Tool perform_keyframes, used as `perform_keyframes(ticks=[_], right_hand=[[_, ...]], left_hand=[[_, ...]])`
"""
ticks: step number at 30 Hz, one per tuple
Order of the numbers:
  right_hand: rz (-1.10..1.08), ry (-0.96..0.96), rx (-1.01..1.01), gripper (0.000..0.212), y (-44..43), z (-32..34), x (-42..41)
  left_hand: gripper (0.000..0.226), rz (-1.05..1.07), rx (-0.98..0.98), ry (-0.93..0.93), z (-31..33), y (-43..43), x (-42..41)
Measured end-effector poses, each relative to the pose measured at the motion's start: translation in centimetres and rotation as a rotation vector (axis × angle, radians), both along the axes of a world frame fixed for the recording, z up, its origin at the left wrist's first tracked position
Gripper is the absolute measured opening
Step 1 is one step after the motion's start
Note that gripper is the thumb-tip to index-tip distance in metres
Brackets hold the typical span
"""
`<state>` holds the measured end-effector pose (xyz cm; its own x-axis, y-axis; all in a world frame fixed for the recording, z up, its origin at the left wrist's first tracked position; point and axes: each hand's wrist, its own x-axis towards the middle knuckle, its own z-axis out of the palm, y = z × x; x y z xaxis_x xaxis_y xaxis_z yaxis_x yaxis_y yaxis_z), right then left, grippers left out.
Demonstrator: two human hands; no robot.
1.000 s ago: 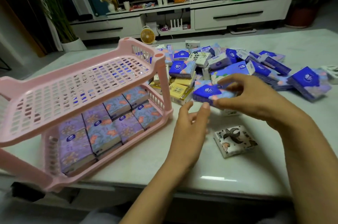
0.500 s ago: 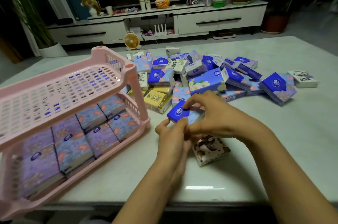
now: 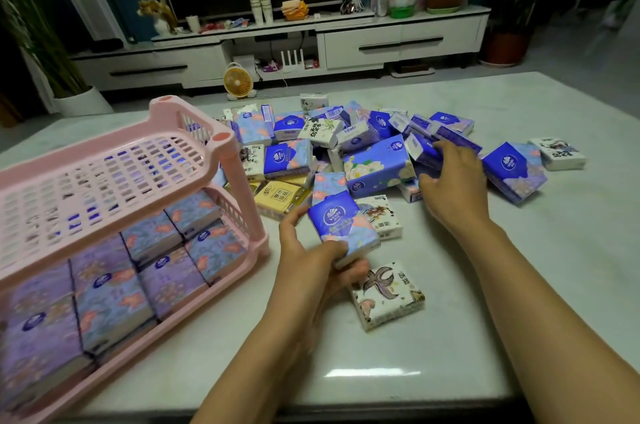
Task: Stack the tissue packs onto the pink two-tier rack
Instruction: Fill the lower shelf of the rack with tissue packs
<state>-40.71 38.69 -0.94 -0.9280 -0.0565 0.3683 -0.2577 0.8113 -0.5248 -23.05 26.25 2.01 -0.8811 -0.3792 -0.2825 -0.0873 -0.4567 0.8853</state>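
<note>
Beside the rack [image 3: 249,209], left hand [image 3: 308,271] grips blue pack [image 3: 341,219], long axis away

Single head-worn wide-angle view, looking forward and down across the table [image 3: 450,337], close over the hands, room beyond
</note>
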Motion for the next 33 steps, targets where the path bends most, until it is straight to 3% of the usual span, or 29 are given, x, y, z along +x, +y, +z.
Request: perform_keyframes(ticks=[6,14,17,22,26,30,33], right_hand=[[-0.060,0.091,-0.057,0.042,0.7,-0.2,-0.3],[0.067,0.224,-0.355,0.032,0.1,5.2,4.7],[0.305,0.036,-0.566,0.028,-1.2,5.9,7.5],[0.537,-0.474,-0.690,0.026,-2.8,6.9,11.0],[0.722,-0.622,-0.586,0.035,-4.2,7.3,13.2],[0.797,-0.474,-0.471,0.029,-6.9,6.5,15.6],[0.789,-0.072,-0.294,0.031,-9.1,5.0,17.0]], left_hand=[[0.053,-0.051,-0.123,0.039,0.3,-0.5,1.3],[0.057,-0.105,-0.226,0.056,0.6,-0.9,3.7],[0.051,-0.079,-0.234,0.044,0.8,-1.7,4.9],[0.069,0.013,-0.287,0.053,1.0,-4.3,7.3],[0.064,0.166,-0.553,0.004,0.4,-7.0,9.5],[0.079,0.337,-0.910,-0.053,-0.4,-9.6,11.6],[0.076,0.424,-1.112,-0.079,0.2,-10.5,12.3]])
